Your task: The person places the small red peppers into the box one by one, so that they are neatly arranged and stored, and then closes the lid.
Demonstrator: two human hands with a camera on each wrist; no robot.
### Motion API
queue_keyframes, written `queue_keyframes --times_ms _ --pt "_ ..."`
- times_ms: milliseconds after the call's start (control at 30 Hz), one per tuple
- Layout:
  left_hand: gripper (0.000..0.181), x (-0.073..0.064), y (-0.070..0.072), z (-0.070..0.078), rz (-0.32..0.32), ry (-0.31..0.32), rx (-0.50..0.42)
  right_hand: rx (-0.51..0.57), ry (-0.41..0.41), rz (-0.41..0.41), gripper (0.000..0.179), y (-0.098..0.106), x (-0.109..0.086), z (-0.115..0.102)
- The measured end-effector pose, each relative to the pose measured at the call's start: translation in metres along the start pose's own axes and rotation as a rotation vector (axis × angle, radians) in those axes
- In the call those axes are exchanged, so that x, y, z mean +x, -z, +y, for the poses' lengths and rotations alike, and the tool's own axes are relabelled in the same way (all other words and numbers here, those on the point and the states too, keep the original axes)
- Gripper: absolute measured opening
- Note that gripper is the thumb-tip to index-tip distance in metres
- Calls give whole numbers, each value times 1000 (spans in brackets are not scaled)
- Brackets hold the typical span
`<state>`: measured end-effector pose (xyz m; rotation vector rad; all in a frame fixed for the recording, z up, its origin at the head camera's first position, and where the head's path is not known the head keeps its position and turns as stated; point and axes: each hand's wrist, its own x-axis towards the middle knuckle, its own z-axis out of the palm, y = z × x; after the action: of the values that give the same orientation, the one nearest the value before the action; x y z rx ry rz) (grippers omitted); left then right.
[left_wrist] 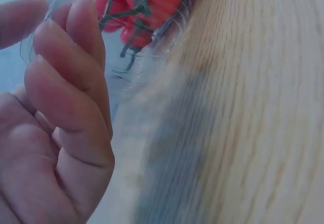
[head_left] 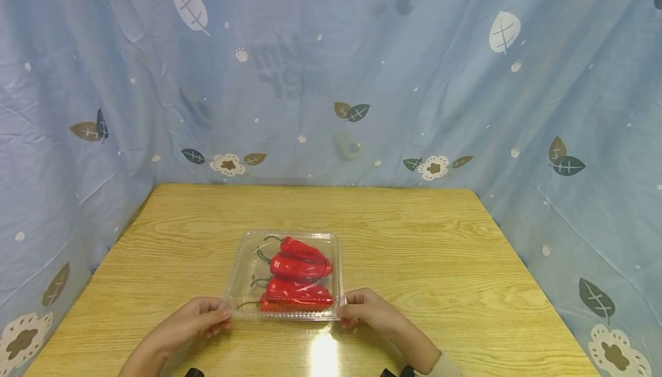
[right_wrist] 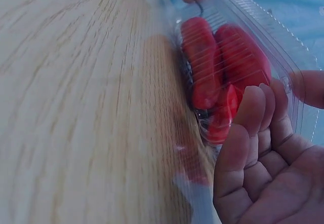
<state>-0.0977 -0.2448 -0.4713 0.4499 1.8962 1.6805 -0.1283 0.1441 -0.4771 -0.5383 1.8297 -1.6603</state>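
A clear plastic clamshell box (head_left: 240, 273) with its lid down holds several red peppers (head_left: 297, 266) with green stems, lying side by side. My left hand (head_left: 201, 316) pinches the near left corner of the box between thumb and fingers. At the near right corner, my right hand (head_left: 368, 311) pinches the rim in the same way. In the left wrist view the pepper stems (left_wrist: 132, 36) show through the clear wall beside my fingers. The right wrist view shows the peppers' rounded ends (right_wrist: 202, 62) close to my curled fingers.
The box is over a wooden table (head_left: 439, 250), left of its middle. A blue curtain (head_left: 310, 78) with leaf and flower prints hangs behind the table and along both sides. Dark objects (head_left: 194, 372) poke in at the bottom edge.
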Motion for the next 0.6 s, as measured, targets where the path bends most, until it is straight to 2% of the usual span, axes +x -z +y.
queue_keyframes --times_ms 233,400,600 --pt "42 -1 0 0 -13 -1 -22 24 3 7 41 -1 2 0" --pt "29 -1 -1 0 -14 11 -47 43 1 -1 40 -1 3 4" --pt "22 -3 -2 1 -20 19 -64 54 -14 -10 16 1 1 7"
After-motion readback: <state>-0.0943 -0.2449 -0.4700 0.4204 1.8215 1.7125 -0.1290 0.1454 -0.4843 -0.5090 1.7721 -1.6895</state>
